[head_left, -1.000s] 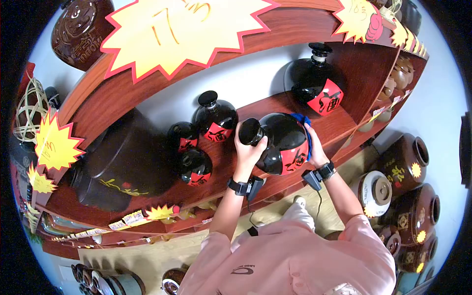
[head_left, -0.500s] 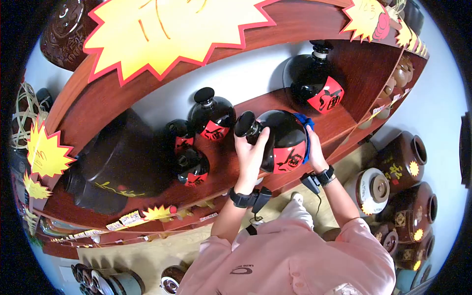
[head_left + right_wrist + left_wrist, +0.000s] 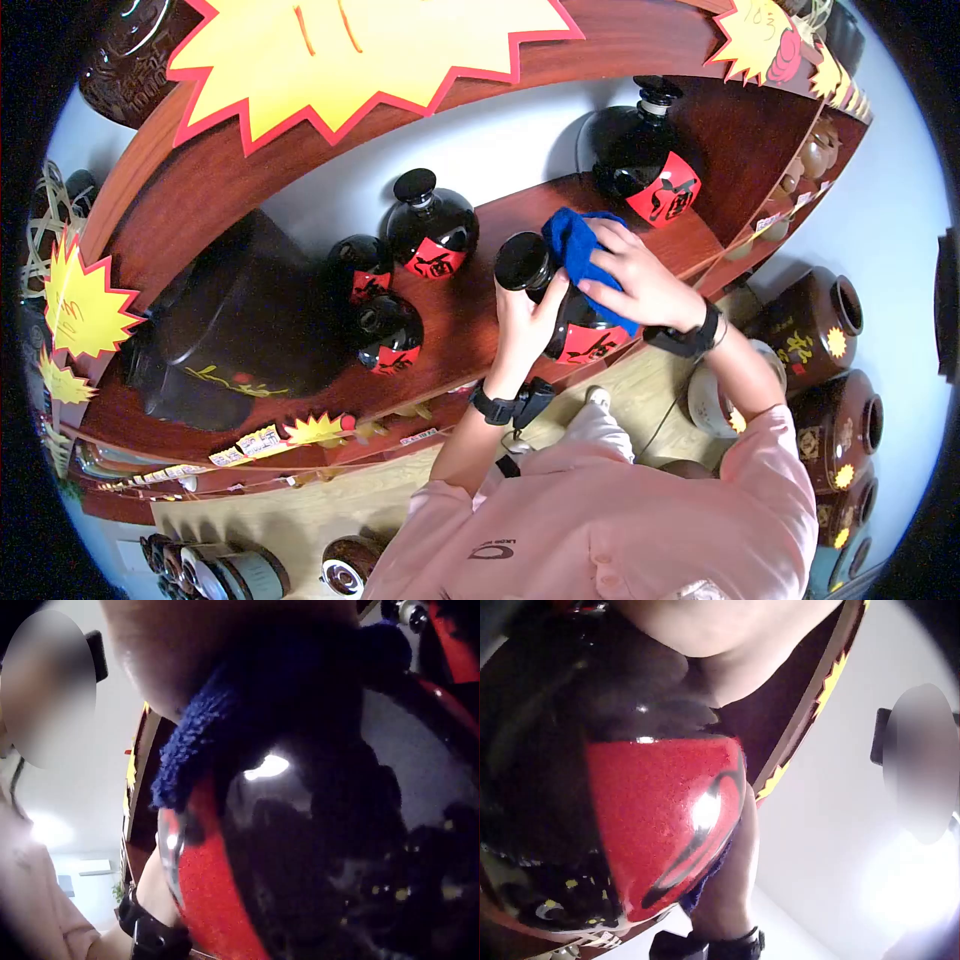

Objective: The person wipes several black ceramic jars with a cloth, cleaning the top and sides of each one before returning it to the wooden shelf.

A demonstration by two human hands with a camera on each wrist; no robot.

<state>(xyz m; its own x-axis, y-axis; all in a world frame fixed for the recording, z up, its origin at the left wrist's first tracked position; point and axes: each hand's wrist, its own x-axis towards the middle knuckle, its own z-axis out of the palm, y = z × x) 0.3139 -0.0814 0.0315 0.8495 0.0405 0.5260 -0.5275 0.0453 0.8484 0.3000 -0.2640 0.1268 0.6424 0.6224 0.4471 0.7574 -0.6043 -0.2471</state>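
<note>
A glossy black round bottle with a red label point(image 3: 590, 343) is held above the shelf edge, its wide stopper point(image 3: 523, 262) tilted up to the left. My left hand point(image 3: 523, 330) grips the neck, thumb along the near side. The right hand point(image 3: 645, 283) presses a blue cloth point(image 3: 572, 243) onto the bottle's upper side near the neck, fingers bent over the cloth. In the left wrist view the red label point(image 3: 664, 817) fills the middle; the right wrist view has the blue cloth point(image 3: 196, 735) against the shiny black surface point(image 3: 315, 847).
On the wooden shelf point(image 3: 480, 290) stand a black bottle point(image 3: 432, 235), two smaller ones at its left, a larger bottle point(image 3: 640, 150) behind and a big dark jar point(image 3: 250, 320). Brown jars point(image 3: 820, 320) stand at the right. A yellow price sign point(image 3: 370, 60) overhangs the top.
My right hand has moved with the cloth from the bottle's right side over its top, towards the neck. The bottle has tilted, its stopper turning more upward, while the left hand stays at the neck.
</note>
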